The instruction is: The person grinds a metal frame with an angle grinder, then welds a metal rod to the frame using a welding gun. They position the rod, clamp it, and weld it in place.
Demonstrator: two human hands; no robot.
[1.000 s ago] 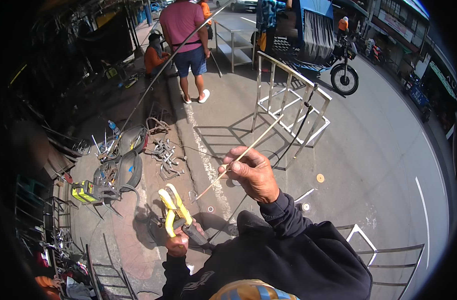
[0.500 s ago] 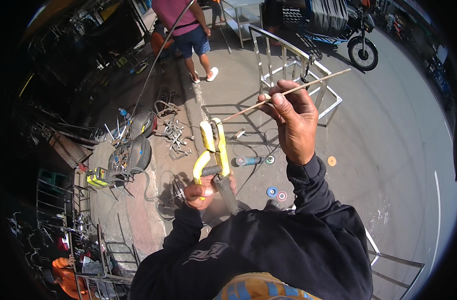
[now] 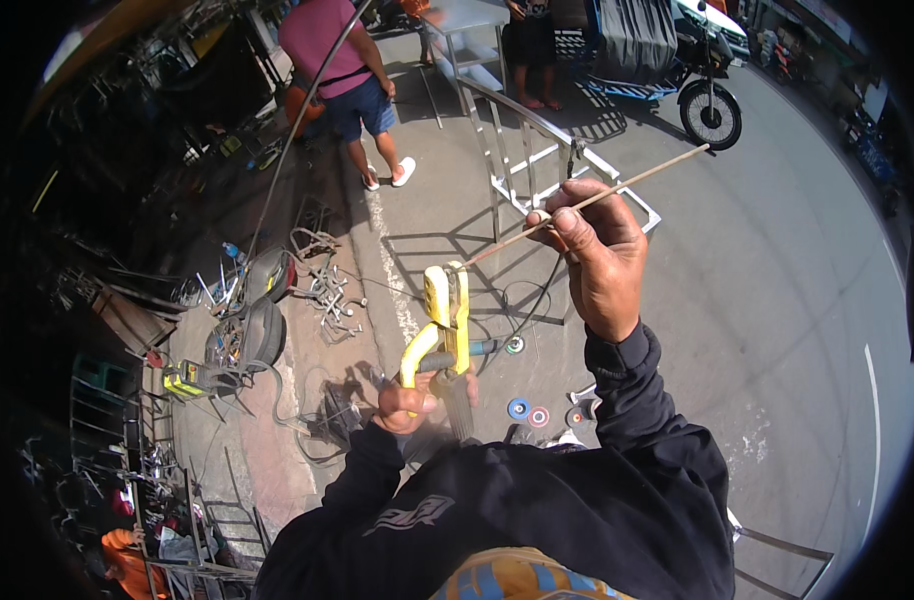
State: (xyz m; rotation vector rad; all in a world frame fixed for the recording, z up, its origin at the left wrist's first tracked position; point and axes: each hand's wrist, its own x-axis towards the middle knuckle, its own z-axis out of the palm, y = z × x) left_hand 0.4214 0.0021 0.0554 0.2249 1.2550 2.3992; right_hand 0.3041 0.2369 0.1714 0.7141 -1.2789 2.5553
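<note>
At your far left, near the lower edge, a person in orange (image 3: pixel 129 565) is beside some dark metal bars. Up and to the right of them, a yellow-and-black box (image 3: pixel 184 379) sits on the ground, and just past it two round black tubs (image 3: pixel 269 333) hold a jumble of tools. A heap of bent metal pieces (image 3: pixel 337 305) lies next, and beyond it a person in a pink shirt (image 3: pixel 322 45) stands with their back to you. Your left hand (image 3: pixel 405 408) is wrapped around the handles of a yellow clamp (image 3: pixel 436 295) with a dark ribbed grip; the clamp points away from you, out in front of your chest. One end of a thin, pale rod (image 3: pixel 632 184) reaches the clamp's tip, though I cannot tell whether it is seated between the jaws. From there the rod slants up to the right, in the air above the road. Past the clamp, a blue grinder (image 3: pixel 482 348) lies partly hidden, and a blue disc (image 3: pixel 519 408) and a reddish disc (image 3: pixel 539 417) lie side by side nearer to you. A metal frame (image 3: pixel 515 108) stands farther off. Your right hand (image 3: pixel 609 265) pinches the rod between thumb and fingers partway along, the far end sticking out beyond it. Farther right stands a motorcycle (image 3: pixel 710 115), and a white line (image 3: pixel 870 430) marks the road.
</note>
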